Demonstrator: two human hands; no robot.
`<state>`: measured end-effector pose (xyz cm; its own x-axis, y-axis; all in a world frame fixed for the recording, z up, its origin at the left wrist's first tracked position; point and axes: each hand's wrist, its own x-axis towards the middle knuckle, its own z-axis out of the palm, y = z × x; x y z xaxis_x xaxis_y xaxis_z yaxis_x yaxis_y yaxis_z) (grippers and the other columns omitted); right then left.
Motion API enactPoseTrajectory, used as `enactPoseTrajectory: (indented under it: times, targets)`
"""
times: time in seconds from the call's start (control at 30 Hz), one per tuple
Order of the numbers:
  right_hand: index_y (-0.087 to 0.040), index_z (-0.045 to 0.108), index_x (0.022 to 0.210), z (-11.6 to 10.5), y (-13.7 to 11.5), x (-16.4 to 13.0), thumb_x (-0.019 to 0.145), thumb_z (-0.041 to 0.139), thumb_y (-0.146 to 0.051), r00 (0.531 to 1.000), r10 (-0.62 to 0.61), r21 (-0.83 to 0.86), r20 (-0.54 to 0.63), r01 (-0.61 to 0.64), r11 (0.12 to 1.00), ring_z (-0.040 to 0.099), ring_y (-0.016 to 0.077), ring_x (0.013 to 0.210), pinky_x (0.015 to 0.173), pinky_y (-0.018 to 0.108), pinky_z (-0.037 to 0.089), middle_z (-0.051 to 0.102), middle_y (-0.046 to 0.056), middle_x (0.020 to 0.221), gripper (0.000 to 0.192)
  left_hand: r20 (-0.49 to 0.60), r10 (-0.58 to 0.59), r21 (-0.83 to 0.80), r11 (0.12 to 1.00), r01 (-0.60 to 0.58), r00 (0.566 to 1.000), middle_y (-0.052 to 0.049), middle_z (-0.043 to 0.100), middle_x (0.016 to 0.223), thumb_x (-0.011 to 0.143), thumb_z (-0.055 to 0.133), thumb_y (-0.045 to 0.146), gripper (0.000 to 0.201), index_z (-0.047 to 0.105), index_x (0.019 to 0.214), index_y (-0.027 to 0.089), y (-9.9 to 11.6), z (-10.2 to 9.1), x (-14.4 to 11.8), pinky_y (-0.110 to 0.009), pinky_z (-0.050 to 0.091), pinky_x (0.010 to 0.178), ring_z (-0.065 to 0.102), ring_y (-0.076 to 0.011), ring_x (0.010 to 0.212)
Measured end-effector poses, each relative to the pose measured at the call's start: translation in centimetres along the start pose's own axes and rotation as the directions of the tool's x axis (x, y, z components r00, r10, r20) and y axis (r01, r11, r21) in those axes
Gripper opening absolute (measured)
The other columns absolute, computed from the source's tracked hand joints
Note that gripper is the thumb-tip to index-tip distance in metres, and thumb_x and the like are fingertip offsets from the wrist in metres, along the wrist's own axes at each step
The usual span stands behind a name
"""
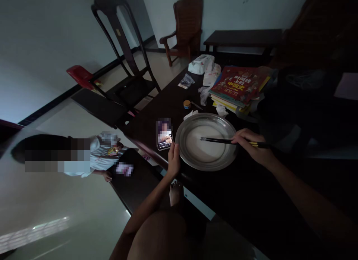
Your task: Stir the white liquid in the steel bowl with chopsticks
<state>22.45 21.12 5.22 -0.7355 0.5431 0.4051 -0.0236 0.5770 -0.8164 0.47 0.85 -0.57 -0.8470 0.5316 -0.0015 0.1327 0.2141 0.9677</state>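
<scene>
A round metal basin (184, 155) stands near the edge of the dark table, with a whitish, milky layer in its bottom. My right hand (250, 142) is closed around black chopsticks (218, 140) that have a gold band; they reach over the basin, and their pale tips are at the whitish contents. On the basin's left rim, my left hand (173, 161) is closed, its fingers partly hidden. Just left of that hand lies a phone (165, 137) with a lit screen.
Books (237, 84) are stacked behind the basin, near a small jar (187, 104), crumpled tissue (222, 110) and a tissue pack (201, 64). At left, another person (97, 155) leans by a dark bench (137, 178). Chairs (188, 27) stand farther back.
</scene>
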Motion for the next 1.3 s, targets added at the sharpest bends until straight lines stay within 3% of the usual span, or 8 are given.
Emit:
enactPoseTrajectory:
  times: [0.2,0.37,0.57,0.73,0.9,1.07,1.2,1.3]
  targets:
    - [-0.026,0.072,0.077,0.02,-0.24,-0.08,0.095,0.055,-0.03,0.997,-0.009,0.052,0.075,0.005,0.999,0.065,0.0189,0.083,0.079,0.035,0.05,0.069,0.003,0.081,0.025,-0.004,0.017,-0.005,1.0,-0.017,1.0,-0.007,0.065,0.093,0.082,0.044,0.077,0.063,0.065,0.091,0.018,-0.1,-0.01,0.06,-0.034,0.05,0.091,0.062,-0.0218,0.099]
    - [-0.025,0.072,0.074,-0.25,-0.21,0.02,0.096,0.054,-0.033,1.0,0.023,0.043,-0.021,-0.022,0.999,0.064,0.0189,0.08,0.077,0.035,0.05,0.068,0.003,0.079,0.029,0.004,0.02,0.003,1.0,-0.02,1.0,-0.006,0.063,0.085,0.081,0.043,0.078,0.064,0.064,0.086,0.018,-0.01,-0.04,0.03,-0.034,0.05,0.085,0.061,-0.0209,0.091]
    - [-0.026,0.073,0.078,0.03,-0.55,0.07,0.094,0.057,-0.032,0.997,-0.011,0.021,0.082,0.009,1.0,0.066,0.0209,0.085,0.08,0.038,0.051,0.071,0.004,0.084,0.023,-0.009,0.009,-0.016,1.0,-0.009,1.0,-0.007,0.065,0.09,0.083,0.046,0.075,0.06,0.065,0.09,0.018,-0.1,0.03,-0.01,-0.033,0.05,0.088,0.061,-0.0215,0.097]
    - [-0.025,0.071,0.074,-0.19,-0.5,0.09,0.096,0.053,-0.033,1.0,0.001,0.026,-0.018,0.0,1.0,0.065,0.021,0.081,0.077,0.038,0.051,0.068,0.005,0.079,0.03,-0.012,0.039,-0.019,0.999,-0.039,0.999,-0.005,0.063,0.085,0.082,0.046,0.077,0.061,0.063,0.085,0.018,-0.13,0.0,0.01,-0.032,0.051,0.084,0.061,-0.0199,0.091]
    - [-0.025,0.073,0.078,0.03,-0.56,0.11,0.094,0.057,-0.032,0.993,-0.01,0.032,0.12,0.006,0.999,0.067,0.02,0.085,0.079,0.036,0.051,0.071,0.004,0.085,0.024,-0.003,0.048,-0.019,0.999,-0.048,0.999,-0.003,0.059,0.079,0.083,0.045,0.076,0.059,0.059,0.08,0.019,0.02,-0.07,0.01,-0.029,0.05,0.077,0.058,-0.0173,0.082]
    - [-0.024,0.071,0.074,-0.31,-0.31,0.13,0.096,0.054,-0.033,1.0,0.021,0.029,-0.006,-0.02,0.999,0.065,0.0192,0.08,0.075,0.035,0.051,0.068,0.004,0.079,0.029,0.02,0.056,-0.042,0.998,-0.055,0.998,-0.003,0.058,0.082,0.083,0.045,0.076,0.058,0.058,0.084,0.019,0.16,-0.08,0.02,-0.03,0.048,0.082,0.057,-0.017,0.083]
    - [-0.025,0.072,0.076,-0.23,-0.48,0.08,0.095,0.055,-0.033,0.996,0.003,0.038,0.086,-0.006,0.999,0.066,0.0202,0.084,0.079,0.037,0.052,0.07,0.004,0.082,0.028,0.008,0.054,-0.037,0.998,-0.054,0.999,-0.003,0.058,0.08,0.083,0.045,0.075,0.058,0.06,0.083,0.019,0.02,-0.04,0.04,-0.031,0.049,0.081,0.057,-0.0182,0.084]
    - [-0.026,0.073,0.079,-0.11,-0.48,0.14,0.093,0.058,-0.032,0.998,-0.005,-0.003,0.057,0.005,1.0,0.066,0.0213,0.088,0.082,0.038,0.052,0.071,0.004,0.087,0.021,-0.006,0.031,-0.018,0.999,-0.032,0.999,-0.004,0.06,0.082,0.083,0.045,0.076,0.059,0.062,0.084,0.019,0.07,-0.04,-0.02,-0.031,0.049,0.082,0.059,-0.0192,0.087]
